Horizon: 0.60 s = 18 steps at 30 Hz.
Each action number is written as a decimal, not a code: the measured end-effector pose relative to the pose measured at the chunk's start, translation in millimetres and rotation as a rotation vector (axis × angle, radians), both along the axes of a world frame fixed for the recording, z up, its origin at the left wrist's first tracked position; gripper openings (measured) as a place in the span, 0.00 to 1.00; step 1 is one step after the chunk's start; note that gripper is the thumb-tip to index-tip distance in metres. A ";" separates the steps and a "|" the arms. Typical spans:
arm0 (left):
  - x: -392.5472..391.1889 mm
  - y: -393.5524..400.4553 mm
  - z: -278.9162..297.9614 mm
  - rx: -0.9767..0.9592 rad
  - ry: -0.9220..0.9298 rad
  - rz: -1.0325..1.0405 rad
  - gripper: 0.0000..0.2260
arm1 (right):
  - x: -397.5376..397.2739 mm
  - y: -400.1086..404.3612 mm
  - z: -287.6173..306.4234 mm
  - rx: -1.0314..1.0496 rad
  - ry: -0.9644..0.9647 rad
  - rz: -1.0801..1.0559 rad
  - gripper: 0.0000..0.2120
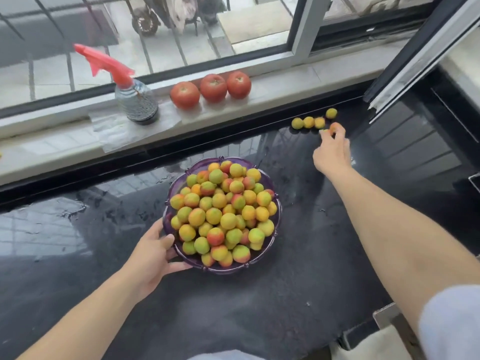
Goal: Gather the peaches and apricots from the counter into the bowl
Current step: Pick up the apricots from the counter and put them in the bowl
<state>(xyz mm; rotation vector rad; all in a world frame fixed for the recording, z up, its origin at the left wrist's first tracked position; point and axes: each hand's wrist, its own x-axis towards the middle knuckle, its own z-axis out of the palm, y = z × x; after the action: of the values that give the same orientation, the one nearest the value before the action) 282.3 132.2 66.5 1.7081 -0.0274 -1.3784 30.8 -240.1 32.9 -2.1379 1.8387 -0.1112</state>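
Note:
A purple bowl (277,203) stands on the black counter, heaped with several small yellow, green and red fruits (223,211). My left hand (153,252) grips the bowl's near left rim, thumb over the edge. At the far right my right hand (331,149) reaches out and pinches a small orange-yellow fruit (333,128) between its fingertips. Just beyond it, a row of three loose fruits (308,122) lies on the counter by the sill, with one more fruit (331,113) behind them.
Three red tomatoes (211,88) and a clear spray bottle with a red trigger (135,98) stand on the white window sill. The wet black counter (259,307) stretches toward me. An open sliding window frame (415,61) juts in at the right.

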 end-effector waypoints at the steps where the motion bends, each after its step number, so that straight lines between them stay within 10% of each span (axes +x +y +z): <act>1: 0.3 0.4 -0.4 0.002 0.001 -0.005 0.22 | 0.6 -7.6 -1.5 0.006 0.039 0.019 0.23; 9: 4.5 2.0 -0.4 -0.011 0.014 -0.048 0.21 | 11.9 -19.6 -11.7 0.012 0.104 0.014 0.17; 18: 5.0 -0.4 -1.2 0.011 -0.085 -0.174 0.21 | 8.6 70.8 -13.1 -0.029 -0.391 -0.086 0.11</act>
<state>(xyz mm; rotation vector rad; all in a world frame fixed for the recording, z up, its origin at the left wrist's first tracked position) 287.4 131.8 65.3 1.8075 -0.2213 -1.4323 39.4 -169.3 19.8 -1.8883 1.7017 -0.5380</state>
